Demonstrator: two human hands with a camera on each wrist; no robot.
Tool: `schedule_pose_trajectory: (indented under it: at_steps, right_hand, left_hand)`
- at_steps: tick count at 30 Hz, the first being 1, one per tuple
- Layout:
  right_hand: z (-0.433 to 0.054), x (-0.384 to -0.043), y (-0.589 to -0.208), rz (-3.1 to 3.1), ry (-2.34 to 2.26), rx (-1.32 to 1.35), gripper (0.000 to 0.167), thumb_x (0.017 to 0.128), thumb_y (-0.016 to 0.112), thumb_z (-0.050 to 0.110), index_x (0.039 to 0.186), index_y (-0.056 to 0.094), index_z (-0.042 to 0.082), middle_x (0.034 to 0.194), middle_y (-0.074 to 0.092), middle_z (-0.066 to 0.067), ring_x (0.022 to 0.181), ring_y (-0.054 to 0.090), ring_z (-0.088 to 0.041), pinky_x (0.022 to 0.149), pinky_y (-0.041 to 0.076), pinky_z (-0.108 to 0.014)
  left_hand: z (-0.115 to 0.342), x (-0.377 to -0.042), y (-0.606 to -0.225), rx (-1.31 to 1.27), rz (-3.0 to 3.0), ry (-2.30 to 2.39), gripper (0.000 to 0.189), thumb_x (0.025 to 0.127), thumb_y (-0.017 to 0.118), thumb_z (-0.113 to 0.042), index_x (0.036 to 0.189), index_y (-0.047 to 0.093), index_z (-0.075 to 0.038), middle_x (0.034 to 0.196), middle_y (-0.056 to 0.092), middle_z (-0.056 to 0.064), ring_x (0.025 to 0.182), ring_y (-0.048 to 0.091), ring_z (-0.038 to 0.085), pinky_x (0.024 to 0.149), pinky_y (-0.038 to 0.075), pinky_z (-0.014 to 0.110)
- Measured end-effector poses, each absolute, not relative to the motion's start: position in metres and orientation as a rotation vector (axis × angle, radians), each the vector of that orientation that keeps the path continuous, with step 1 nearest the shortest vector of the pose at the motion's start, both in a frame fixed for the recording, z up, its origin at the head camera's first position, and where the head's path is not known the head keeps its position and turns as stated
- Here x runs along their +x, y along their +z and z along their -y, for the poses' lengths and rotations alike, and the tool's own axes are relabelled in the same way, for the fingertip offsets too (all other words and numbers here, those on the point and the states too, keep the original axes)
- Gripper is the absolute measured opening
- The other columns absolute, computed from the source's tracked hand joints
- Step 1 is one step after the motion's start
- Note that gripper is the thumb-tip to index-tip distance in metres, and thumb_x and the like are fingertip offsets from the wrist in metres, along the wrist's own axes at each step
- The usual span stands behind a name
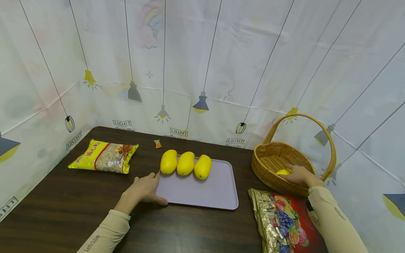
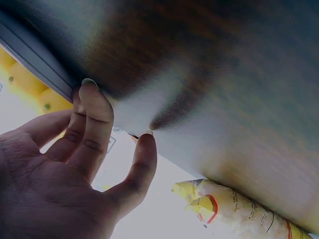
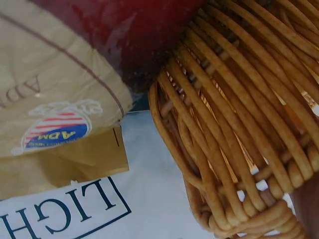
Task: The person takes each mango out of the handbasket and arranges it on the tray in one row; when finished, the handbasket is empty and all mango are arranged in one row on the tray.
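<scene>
In the head view, my left hand rests at the left edge of a lilac tray, fingers along its side and thumb by the front corner. The left wrist view shows the left fingers bent lightly against the tray rim. Three yellow mangoes lie in a row at the tray's back left. My right hand reaches inside a wicker basket and grips another yellow mango, partly hidden by the fingers. The right wrist view holds mostly basket weave, covering the grip.
A yellow food bag lies at the back left, and a small orange packet sits behind the tray. A gold-and-red fruit-print bag lies in front of the basket, under the right forearm. The basket's tall handle arches above the right hand.
</scene>
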State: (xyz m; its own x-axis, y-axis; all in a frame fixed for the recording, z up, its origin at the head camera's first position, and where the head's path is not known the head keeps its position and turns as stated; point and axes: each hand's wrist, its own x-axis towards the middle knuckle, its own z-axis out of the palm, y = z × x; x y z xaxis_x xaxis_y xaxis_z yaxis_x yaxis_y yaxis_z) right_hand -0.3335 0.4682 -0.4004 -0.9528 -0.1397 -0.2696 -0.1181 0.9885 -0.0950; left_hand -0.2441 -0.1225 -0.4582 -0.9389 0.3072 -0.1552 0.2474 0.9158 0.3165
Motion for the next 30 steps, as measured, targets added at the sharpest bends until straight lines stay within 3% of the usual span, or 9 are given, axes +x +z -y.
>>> schedule_pose_trajectory:
  at_steps: [15,23,30]
  right_hand:
    - [-0.466,-0.33,-0.398,-2.897,-0.104,-0.231,0.079,0.097,0.057,0.051,0.144,0.044,-0.011,0.138,0.047,-0.045,0.123,0.047,-0.063,0.094,0.045,-0.067]
    - [-0.465,-0.332,-0.394,-2.934,-0.111,-0.237,0.086,0.094,0.058,0.056,0.145,0.042,-0.012,0.135,0.049,-0.045,0.117,0.051,-0.06,0.088,0.047,-0.061]
    - [-0.461,-0.332,-0.384,-2.979,-0.135,-0.285,0.086,0.093,0.061,0.057,0.145,0.043,-0.01,0.14,0.047,-0.043,0.123,0.048,-0.061,0.093,0.046,-0.066]
  left_hand:
    - [0.121,-0.243,-0.458,0.422,-2.876,0.436,0.117,0.067,0.082,-0.067,0.149,0.041,0.006,0.141,0.054,0.024,0.125,0.058,0.039,0.1,0.035,0.076]
    - [0.122,-0.243,-0.458,0.415,-2.87,0.441,0.119,0.067,0.082,-0.068,0.149,0.04,0.006,0.142,0.053,0.024,0.126,0.057,0.038,0.101,0.036,0.075]
    - [0.122,-0.244,-0.459,0.409,-2.871,0.438,0.119,0.067,0.081,-0.07,0.15,0.04,0.005,0.143,0.053,0.024,0.127,0.057,0.038,0.102,0.036,0.074]
